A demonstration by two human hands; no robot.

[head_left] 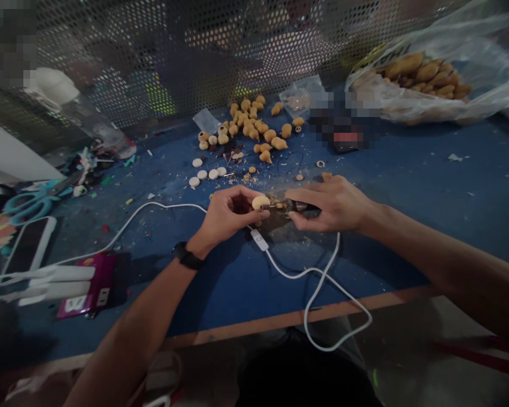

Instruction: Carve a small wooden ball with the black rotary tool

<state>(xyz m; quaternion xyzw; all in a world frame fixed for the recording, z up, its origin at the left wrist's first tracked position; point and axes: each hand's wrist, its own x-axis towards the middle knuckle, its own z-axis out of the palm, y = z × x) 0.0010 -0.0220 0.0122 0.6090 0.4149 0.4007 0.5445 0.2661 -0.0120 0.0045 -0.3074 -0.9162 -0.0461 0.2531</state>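
Note:
My left hand (234,213) pinches a small pale gourd (261,202) between thumb and fingers, with a dark spot on its near side. My right hand (328,204) is closed around a black mini rotary tool (302,207). The tool's narrow brassy tip points left at the gourd; whether it touches cannot be told. Both hands are just above the blue tabletop. A white cable (290,277) with an inline switch (259,239) loops below them and rises behind my right hand. Beyond my hands lie several small tan gourds (249,121) in a heap and several white discs (202,174).
A clear bag of gourds (428,76) lies back right, before a perforated metal panel (165,56). At left are blue scissors (36,202), a phone (27,246) and a magenta power bank (104,282) with white plugs. The wooden table edge (254,325) runs in front of me.

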